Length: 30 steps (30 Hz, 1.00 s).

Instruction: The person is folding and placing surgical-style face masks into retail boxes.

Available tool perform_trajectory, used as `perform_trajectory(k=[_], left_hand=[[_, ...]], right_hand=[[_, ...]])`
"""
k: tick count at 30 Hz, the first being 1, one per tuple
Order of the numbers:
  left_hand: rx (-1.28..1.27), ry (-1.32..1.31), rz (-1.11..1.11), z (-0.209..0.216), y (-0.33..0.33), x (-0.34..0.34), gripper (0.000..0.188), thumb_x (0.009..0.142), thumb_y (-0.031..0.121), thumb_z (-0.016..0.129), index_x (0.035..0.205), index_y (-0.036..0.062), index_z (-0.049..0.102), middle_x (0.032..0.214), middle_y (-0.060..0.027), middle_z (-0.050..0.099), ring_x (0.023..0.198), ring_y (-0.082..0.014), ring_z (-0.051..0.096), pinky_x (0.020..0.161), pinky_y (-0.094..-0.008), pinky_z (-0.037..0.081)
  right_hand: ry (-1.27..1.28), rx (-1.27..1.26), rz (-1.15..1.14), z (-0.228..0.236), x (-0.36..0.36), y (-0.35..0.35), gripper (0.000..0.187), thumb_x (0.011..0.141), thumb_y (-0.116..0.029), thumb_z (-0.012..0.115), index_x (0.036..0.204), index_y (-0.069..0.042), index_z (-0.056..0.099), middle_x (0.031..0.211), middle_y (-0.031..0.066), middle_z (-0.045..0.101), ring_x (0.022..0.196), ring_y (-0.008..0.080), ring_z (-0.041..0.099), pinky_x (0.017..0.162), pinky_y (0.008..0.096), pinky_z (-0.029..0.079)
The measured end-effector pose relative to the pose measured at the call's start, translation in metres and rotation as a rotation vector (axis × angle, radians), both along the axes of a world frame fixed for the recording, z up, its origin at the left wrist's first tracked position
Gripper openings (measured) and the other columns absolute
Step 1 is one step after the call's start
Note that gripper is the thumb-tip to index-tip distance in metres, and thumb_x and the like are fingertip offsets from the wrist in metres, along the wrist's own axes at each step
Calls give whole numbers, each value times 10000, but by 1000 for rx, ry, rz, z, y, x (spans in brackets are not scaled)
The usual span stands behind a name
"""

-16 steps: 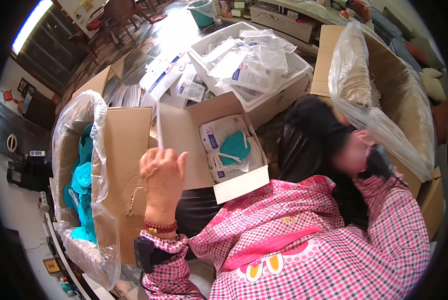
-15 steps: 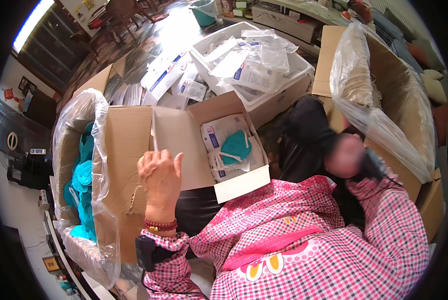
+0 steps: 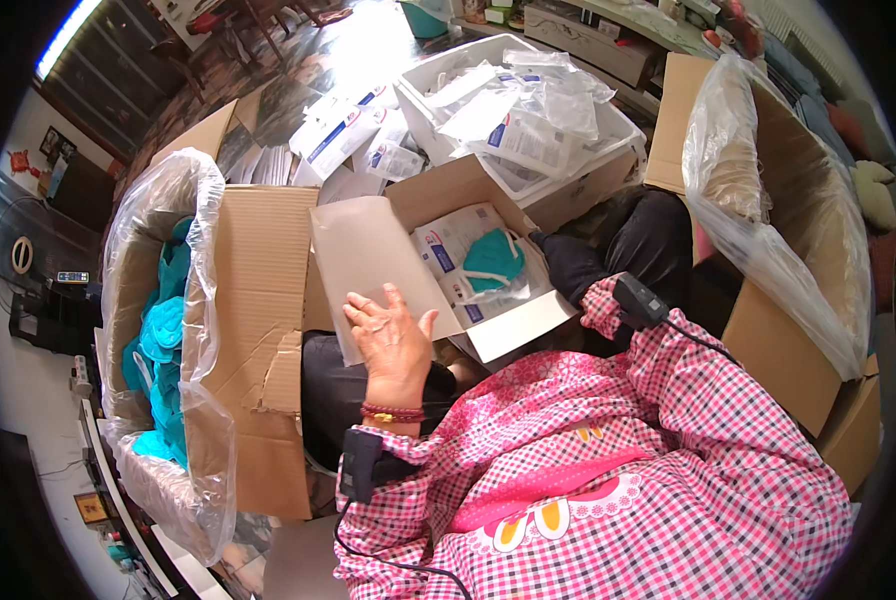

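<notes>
A small carton, white on its flaps, stands tilted in my lap with its lid laid back to the left. Inside lie flat white printed packets, and on them a teal cup-shaped face mask with white straps, seemingly in clear plastic. My left hand rests on the lid's near edge, fingers stretched and apart, holding nothing. At the carton's right side, my right hand reaches from its checked sleeve; it shows only as a dark shape, its fingers not distinguishable.
On the left, a plastic-lined cardboard box holds many teal masks. A white tub full of printed packets stands ahead, with loose packets beside it. Another plastic-lined box stands on the right.
My left hand has shifted right and onto the lid. My right hand has swung left from near my right knee to the carton's side. The carton has turned and moved slightly right.
</notes>
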<state>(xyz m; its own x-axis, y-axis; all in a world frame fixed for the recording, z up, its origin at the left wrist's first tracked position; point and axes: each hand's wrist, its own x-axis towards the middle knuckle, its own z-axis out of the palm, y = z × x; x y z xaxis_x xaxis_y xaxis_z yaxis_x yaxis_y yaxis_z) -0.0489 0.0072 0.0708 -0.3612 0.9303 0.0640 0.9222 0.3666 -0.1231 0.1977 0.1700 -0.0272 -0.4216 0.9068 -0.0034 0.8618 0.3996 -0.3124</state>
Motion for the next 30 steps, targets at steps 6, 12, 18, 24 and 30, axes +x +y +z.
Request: perform_trajectory(k=[6,12,18,24,30], left_hand=[[-144,-59,67,-25,23,20,927,891,672,514,1405,-90,399,1102,-382,618,1020,-432,649,828,-435,524],[-356,-502,9,-72,25,-19,857,930,688,398,1197,-107,576,943,-276,706,937,-393,700,798,-414,558],[-627,-979,293,-56,33,-17,897,902,730,398,1323,-50,537,1128,-340,644,1104,-431,631,956,-449,494],[279,-4,63,-87,1,0,893,889,517,579,1476,-80,270,1078,-346,649,1100,-417,633,918,-455,519],[-240,-70,-17,-120,1,6,385,878,301,573,1094,16,715,837,-119,744,718,-273,732,619,-407,567]], right_hand=[[33,-41,70,-3,9,0,405,915,-86,496,1306,-115,599,1035,221,676,918,396,662,808,463,519],[152,-64,138,-16,24,3,425,850,-64,565,1268,-105,634,1096,208,681,978,384,665,877,426,526],[150,-115,246,-11,27,-8,428,827,-30,551,1223,-127,680,1095,198,687,987,370,668,896,419,518],[-55,-170,291,6,8,-46,580,764,19,587,1310,-172,636,1068,210,688,922,395,665,846,447,528],[-65,-211,303,11,9,-57,486,818,-15,563,1278,-148,645,1059,201,691,962,380,671,855,444,529]])
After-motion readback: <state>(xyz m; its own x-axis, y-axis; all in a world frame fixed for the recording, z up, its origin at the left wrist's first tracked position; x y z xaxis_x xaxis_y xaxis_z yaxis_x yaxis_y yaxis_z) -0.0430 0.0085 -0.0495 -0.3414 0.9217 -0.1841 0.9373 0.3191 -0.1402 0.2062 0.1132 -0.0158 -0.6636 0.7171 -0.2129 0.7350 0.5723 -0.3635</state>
